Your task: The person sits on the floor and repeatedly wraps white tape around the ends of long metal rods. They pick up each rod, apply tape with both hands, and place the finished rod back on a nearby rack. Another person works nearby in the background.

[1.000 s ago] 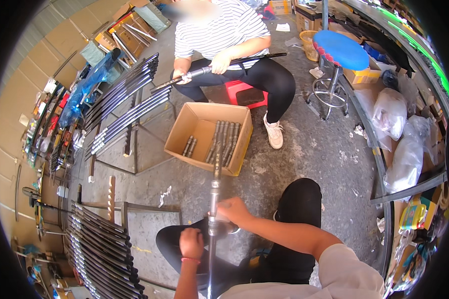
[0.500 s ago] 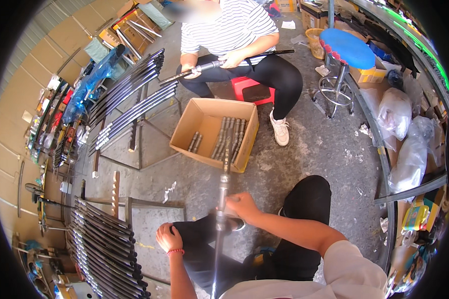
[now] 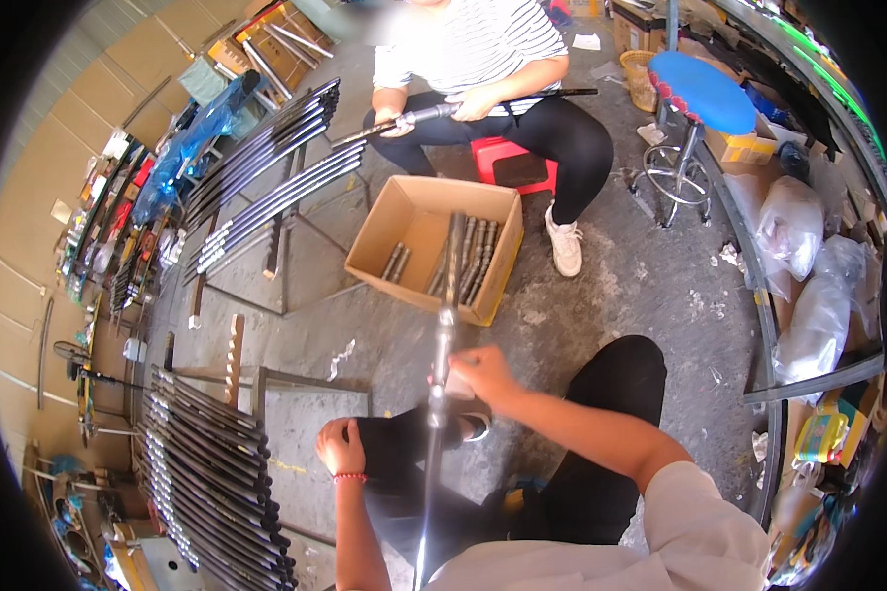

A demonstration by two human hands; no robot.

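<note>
A long rod (image 3: 432,473) with a silver fitting (image 3: 443,345) stretches away from my lap toward the cardboard box; its far part is dark and slightly blurred. My right hand (image 3: 485,378) is closed at the fitting, fingers pinched against its right side. Something whitish, perhaps a cloth, shows under those fingers, too small to name surely. My left hand (image 3: 341,449), with a red bead bracelet (image 3: 350,478) at the wrist, lies over my left knee, fingers laid on the dark trousers and holding nothing.
Ahead, the open cardboard box (image 3: 373,246) holds several grey cylindrical parts. Beyond it a person (image 3: 468,59) on a red stool (image 3: 524,169) holds a similar rod. Racked dark rods (image 3: 212,483) lie left; a blue stool (image 3: 705,94) and a shelf (image 3: 823,379) stand right.
The view has shifted a little, so the box and person appear slightly to the right and higher. My right hand stays at the fitting; the left stays on the knee.
</note>
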